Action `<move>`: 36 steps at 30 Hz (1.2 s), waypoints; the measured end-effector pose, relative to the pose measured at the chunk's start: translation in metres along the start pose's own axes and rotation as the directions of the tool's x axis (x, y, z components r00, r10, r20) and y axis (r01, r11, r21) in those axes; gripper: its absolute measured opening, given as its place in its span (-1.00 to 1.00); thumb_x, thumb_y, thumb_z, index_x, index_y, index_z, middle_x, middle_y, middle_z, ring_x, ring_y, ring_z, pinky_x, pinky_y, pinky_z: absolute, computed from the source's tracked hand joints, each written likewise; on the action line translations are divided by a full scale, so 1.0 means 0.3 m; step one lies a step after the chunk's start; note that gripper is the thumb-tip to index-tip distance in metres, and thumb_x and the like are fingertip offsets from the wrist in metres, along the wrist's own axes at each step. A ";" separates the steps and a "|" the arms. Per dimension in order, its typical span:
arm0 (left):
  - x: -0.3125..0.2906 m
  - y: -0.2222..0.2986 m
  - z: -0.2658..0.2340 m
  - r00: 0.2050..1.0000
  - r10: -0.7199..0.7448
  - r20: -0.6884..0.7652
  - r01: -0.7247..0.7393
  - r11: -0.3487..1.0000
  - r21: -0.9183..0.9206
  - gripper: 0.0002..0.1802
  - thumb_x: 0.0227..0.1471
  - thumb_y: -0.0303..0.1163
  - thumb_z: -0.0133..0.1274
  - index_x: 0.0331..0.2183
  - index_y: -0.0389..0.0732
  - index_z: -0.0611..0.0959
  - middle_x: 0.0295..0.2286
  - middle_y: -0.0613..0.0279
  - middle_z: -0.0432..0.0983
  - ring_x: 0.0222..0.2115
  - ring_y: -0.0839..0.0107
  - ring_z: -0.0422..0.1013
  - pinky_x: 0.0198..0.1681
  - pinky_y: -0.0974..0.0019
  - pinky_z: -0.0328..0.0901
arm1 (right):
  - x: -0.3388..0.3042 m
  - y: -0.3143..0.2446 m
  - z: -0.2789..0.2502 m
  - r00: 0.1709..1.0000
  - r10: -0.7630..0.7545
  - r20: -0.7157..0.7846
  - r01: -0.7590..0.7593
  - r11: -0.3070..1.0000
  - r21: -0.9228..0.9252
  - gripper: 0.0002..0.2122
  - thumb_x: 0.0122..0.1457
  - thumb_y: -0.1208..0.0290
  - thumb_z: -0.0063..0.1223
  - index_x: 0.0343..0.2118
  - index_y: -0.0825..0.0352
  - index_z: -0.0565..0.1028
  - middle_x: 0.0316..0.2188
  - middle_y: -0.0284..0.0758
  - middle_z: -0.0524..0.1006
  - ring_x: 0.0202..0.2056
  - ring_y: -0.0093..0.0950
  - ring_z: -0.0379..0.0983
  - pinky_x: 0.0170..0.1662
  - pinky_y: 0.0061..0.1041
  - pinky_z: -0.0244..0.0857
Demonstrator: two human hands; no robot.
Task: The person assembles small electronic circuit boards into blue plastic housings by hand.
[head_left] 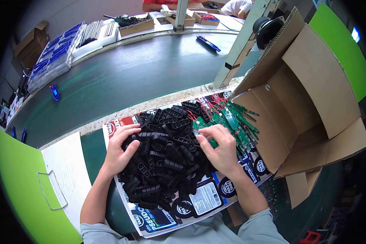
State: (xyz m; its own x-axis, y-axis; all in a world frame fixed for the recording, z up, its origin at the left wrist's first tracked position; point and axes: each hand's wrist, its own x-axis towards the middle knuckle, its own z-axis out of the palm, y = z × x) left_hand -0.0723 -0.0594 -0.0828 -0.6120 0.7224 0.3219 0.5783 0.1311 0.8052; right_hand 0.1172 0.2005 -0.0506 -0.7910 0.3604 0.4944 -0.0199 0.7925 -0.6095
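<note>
A heap of black oval plastic parts (162, 154) with slotted faces lies on a printed cardboard sheet (150, 225) in front of me. My left hand (124, 148) rests at the heap's left edge, thumb apart from the fingers, with nothing seen in its grasp. Over the heap's right side, my right hand (220, 148) has its thumb and forefinger drawn together. Something thin may be at those fingertips, but it is too small to name. Just beyond that hand lies a bundle of green circuit boards (236, 122) with red wires (209, 107).
An open cardboard box (272, 118) stands tilted at the right. Beyond the sheet runs a dark green conveyor belt (138, 61) carrying blue devices (208, 43). A metal post (232, 61) rises near the box. Clear trays of blue parts (55, 57) sit far left.
</note>
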 end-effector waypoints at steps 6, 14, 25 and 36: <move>-0.003 -0.001 0.003 1.000 -0.026 0.004 0.026 1.000 -0.017 -0.60 0.16 -0.33 0.16 -0.01 -0.32 0.67 0.08 0.01 0.56 0.16 0.11 0.41 0.30 0.09 0.20 | -0.030 0.012 0.036 0.992 -0.122 0.018 0.121 0.991 0.058 -0.81 0.11 0.47 0.38 -0.23 0.39 0.65 -0.36 -0.26 0.60 -0.34 -0.39 0.53 -0.26 -0.40 0.43; 0.007 0.001 0.005 1.000 -0.012 -0.001 0.012 1.000 -0.029 -0.62 0.17 -0.38 0.11 -0.02 -0.35 0.67 0.07 -0.01 0.57 0.16 0.10 0.42 0.30 0.08 0.20 | -0.044 0.010 0.047 0.991 -0.134 0.018 0.132 0.989 0.061 -0.81 0.01 0.56 0.40 -0.28 0.37 0.66 -0.33 -0.25 0.60 -0.28 -0.31 0.56 -0.22 -0.37 0.45; 0.002 -0.004 0.001 1.000 -0.021 0.006 0.021 0.999 -0.028 -0.61 0.16 -0.37 0.08 -0.02 -0.37 0.67 0.08 -0.01 0.56 0.16 0.10 0.41 0.30 0.07 0.20 | -0.066 0.018 0.067 0.999 -0.032 -0.009 0.033 0.987 0.157 -0.87 0.04 0.59 0.34 -0.33 0.37 0.62 -0.35 -0.25 0.59 -0.29 -0.27 0.55 -0.21 -0.32 0.45; 0.008 -0.005 0.006 1.000 -0.026 0.011 0.027 0.999 -0.021 -0.61 0.18 -0.37 0.07 -0.01 -0.34 0.67 0.08 -0.01 0.56 0.16 0.11 0.41 0.30 0.09 0.19 | -0.065 0.020 0.066 1.000 -0.018 -0.011 0.019 0.990 0.143 -0.86 0.07 0.58 0.32 -0.29 0.38 0.63 -0.35 -0.24 0.58 -0.29 -0.28 0.55 -0.21 -0.32 0.45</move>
State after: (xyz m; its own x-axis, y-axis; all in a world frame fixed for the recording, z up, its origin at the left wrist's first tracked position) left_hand -0.0736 -0.0564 -0.0840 -0.6209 0.7263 0.2948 0.5503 0.1360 0.8238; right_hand 0.1204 0.1886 -0.0762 -0.7835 0.3519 0.5122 -0.1223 0.7208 -0.6823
